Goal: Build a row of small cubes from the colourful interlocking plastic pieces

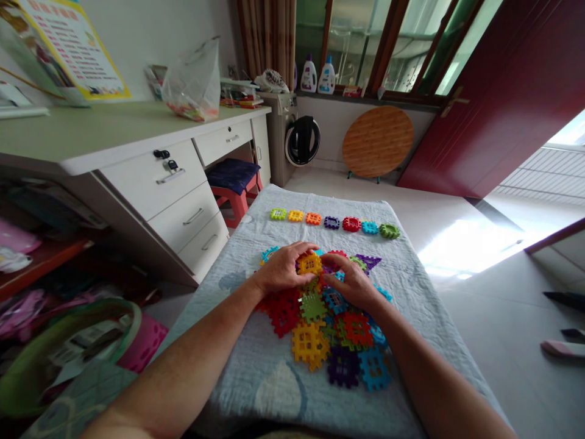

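Observation:
A heap of flat, toothed plastic building tiles (329,332) in several colours lies on a table covered with a pale blue cloth (256,372). My left hand (281,268) curls its fingers round a yellow tile (309,263) at the far end of the heap. My right hand (350,281) rests on the heap beside it, fingers bent and touching the same yellow tile. Farther off, a straight row of small tiles (333,222) runs across the cloth, from green on the left to green on the right.
A white desk with drawers (173,183) stands to the left, a plastic bag (194,82) on top. Red stools (235,189) sit under it. A round wooden tabletop (377,141) leans on the far wall. A green bag (59,360) lies at the lower left.

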